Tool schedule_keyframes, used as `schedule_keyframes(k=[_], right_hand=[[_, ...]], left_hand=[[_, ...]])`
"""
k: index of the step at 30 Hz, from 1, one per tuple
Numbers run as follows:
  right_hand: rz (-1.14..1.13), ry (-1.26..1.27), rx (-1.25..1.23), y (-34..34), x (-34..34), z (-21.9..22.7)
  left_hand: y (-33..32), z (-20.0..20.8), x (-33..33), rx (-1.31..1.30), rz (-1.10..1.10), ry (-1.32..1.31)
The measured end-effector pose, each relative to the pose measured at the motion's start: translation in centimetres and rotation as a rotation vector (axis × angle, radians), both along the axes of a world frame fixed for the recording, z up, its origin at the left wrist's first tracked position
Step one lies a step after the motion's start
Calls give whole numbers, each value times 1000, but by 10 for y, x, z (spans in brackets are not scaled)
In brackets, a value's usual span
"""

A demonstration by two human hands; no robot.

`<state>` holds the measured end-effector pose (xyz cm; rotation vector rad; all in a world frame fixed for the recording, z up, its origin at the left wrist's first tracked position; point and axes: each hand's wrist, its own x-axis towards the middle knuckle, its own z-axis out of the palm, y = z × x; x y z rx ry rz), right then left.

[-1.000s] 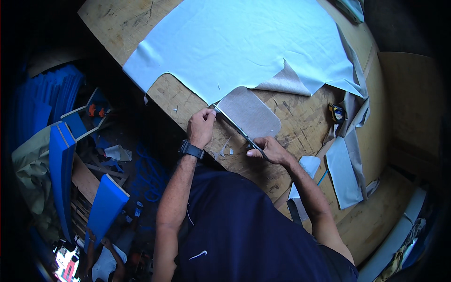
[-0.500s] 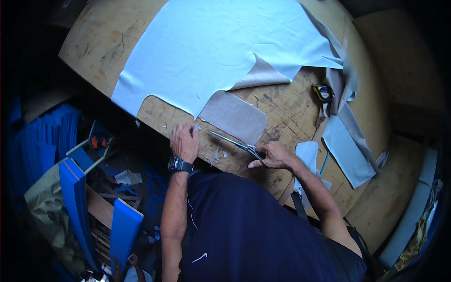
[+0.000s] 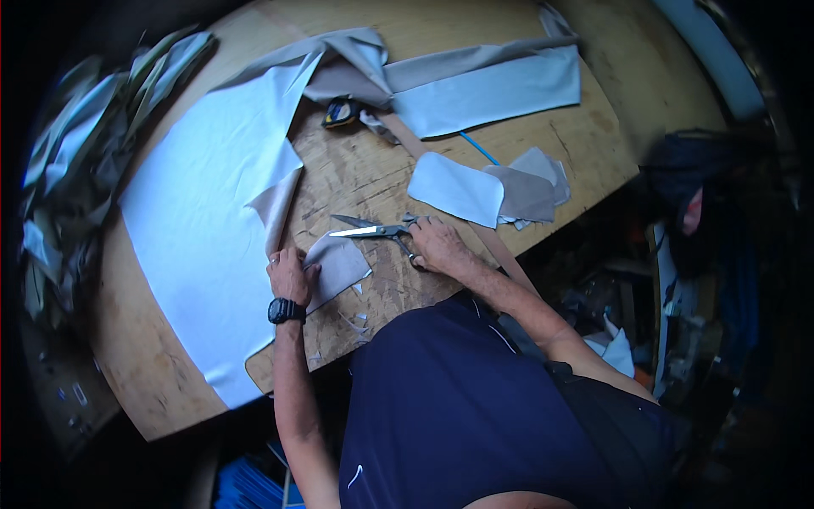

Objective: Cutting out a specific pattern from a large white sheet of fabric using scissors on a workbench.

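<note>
The left hand (image 3: 292,278) rests on the inner edge of a large, pale-blue sheet of soft covering material (image 3: 203,220), which spreads out toward ten o'clock from it. Its fingers are bent and low, and the thumb lies by a grey, round-cornered, flat piece of fabric (image 3: 343,261) at three o'clock; probably this pressure stops both layers from sliding. Whether the fingers pinch the material or only press, one cannot tell.

The right hand (image 3: 439,243), between two and three o'clock from the left, is closed around the handles of long metal scissors with dark handles (image 3: 373,230). The blades stand partly apart and point to nine o'clock, the tips at the upper rim of the grey piece; no cloth is visibly caught between them.

A black-and-yellow tape measure (image 3: 341,113) sits between twelve and one o'clock from the left hand, perhaps to be near without obstructing the blades. A pale-blue, rounded piece of material (image 3: 458,188) lies just past twelve o'clock from the right hand, overlapping grey-brown pieces (image 3: 526,191), seemingly kept apart from the scissors on the worn wooden table (image 3: 144,373).
</note>
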<state>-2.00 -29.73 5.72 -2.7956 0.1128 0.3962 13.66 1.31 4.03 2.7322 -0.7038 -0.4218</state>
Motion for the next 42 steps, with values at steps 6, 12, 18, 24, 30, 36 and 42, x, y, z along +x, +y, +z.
schedule_keyframes(k=[6,12,18,24,30,36,42], right_hand=[[-202,-372,297,31,-33,19],[72,-529,515,49,-22,61],[-268,-128,1138,-36,-63,98],[-597,-193,1179,-184,-118,120],[-802,-159,1033,-308,-141,44],[-981,64,631,-355,-157,-35],[-824,-70,525,-314,-126,18]], left_hand=[[-14,15,2,-124,-359,163],[-77,117,-51,-397,-550,440],[-108,130,-64,-534,-452,649],[-155,136,-96,-756,-261,771],[-146,87,-101,-737,-167,750],[-95,46,-112,-668,109,787],[-86,40,-128,-683,256,824]])
